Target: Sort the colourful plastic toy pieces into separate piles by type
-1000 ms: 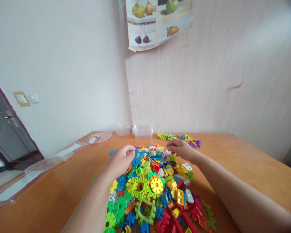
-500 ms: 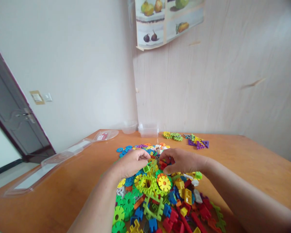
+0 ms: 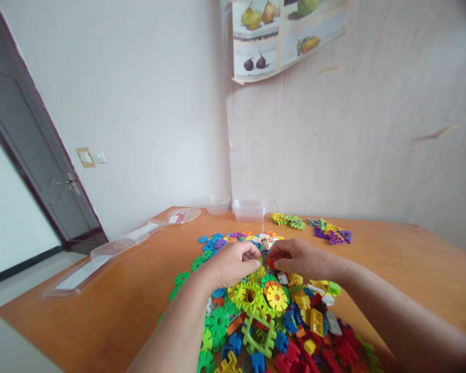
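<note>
My left hand [image 3: 235, 263] is over the far part of a heap of plastic building pieces [image 3: 252, 331]. Its thumb and fingers are closed at a small green building piece [image 3: 260, 260], mostly hidden by the fingertips. Close by on the right, my right hand [image 3: 305, 260] pinches a red building piece [image 3: 271, 263] between thumb and fingers. The two hands' fingertips are nearly together but apart. Below them lie a yellow notched disc [image 3: 277, 297] and lime-green interlocking pieces [image 3: 259, 334].
Clear plastic containers [image 3: 249, 210] stand at the table's back edge. Clear lids [image 3: 112, 251] lie along the left side. Two small piles, of yellow-green pieces [image 3: 288, 220] and purple-and-yellow pieces [image 3: 333, 232], are at the back right. Red and blue blocks lie in the near heap.
The view has turned slightly left, so everything sits further right. Both hands have come closer together, and the right fingers have closed on the red piece.
</note>
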Motion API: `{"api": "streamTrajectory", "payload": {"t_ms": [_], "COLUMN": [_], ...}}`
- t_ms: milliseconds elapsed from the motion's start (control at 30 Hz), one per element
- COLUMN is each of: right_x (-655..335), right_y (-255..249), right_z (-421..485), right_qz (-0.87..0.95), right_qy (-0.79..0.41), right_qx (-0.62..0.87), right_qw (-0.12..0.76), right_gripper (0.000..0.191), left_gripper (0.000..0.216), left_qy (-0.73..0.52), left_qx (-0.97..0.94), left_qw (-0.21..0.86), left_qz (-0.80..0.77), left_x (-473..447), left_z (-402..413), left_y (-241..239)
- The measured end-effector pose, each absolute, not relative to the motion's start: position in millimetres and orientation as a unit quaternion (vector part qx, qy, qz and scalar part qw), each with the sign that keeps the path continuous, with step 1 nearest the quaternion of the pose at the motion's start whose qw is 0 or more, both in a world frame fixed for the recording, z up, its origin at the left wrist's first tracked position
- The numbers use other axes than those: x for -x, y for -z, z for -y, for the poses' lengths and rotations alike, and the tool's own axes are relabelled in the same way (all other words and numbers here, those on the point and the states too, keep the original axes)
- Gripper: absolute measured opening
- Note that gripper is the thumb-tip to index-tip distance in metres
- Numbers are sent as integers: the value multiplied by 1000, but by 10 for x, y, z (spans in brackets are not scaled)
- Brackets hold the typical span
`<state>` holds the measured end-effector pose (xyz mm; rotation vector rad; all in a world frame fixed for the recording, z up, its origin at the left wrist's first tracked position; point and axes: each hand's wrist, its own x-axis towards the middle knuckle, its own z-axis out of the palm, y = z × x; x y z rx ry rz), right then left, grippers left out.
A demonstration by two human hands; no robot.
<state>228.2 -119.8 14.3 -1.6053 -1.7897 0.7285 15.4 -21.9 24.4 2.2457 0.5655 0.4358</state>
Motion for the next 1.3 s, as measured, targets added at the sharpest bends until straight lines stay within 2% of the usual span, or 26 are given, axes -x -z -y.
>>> {"api": "streamTrajectory", "payload": {"t_ms": [167, 333, 500, 633, 867, 967, 1100, 1200, 1300], "right_x": [-2204, -2147, -2118, -2143, -2428, -2639, -2926, -3062, -3103], "right_y": [-168, -173, -168, -190, -49, 81, 255, 404, 538], "right_z": [1186, 1174, 1165, 1161, 1067, 1062, 1209, 1405, 1557], "right_qz": [608, 571, 571, 572, 465, 445, 431, 420, 396], "right_qy": [-378, -427, -437, -376, -169, -82, -3, 22, 13], "right_qx": [576, 544, 524, 556, 675, 719, 785, 825, 848], "right_qw": [395, 442, 457, 471, 547, 528, 445, 377, 351], "right_gripper": [21, 29, 29, 25, 18, 18, 20, 27, 29], "left_gripper": [26, 31, 19, 18, 29, 34, 35, 35, 37], "left_qy": [-175, -196, -219, -252, -313, -365, -442, -502, -566], "left_qx": [-873, -866, -868, -869, -837, -805, -758, -714, -662], "left_qw": [412, 428, 409, 383, 361, 367, 360, 355, 363], "left_qz": [-194, -167, -176, -185, -266, -290, -316, -335, -331], "left_x": [-213, -272, -306, -293, -169, -100, -32, -13, -10], "left_z": [310, 351, 348, 303, 85, -26, -190, -316, -368], "left_y": [-272, -232, -218, -230, -252, -275, -274, -246, -250]}}
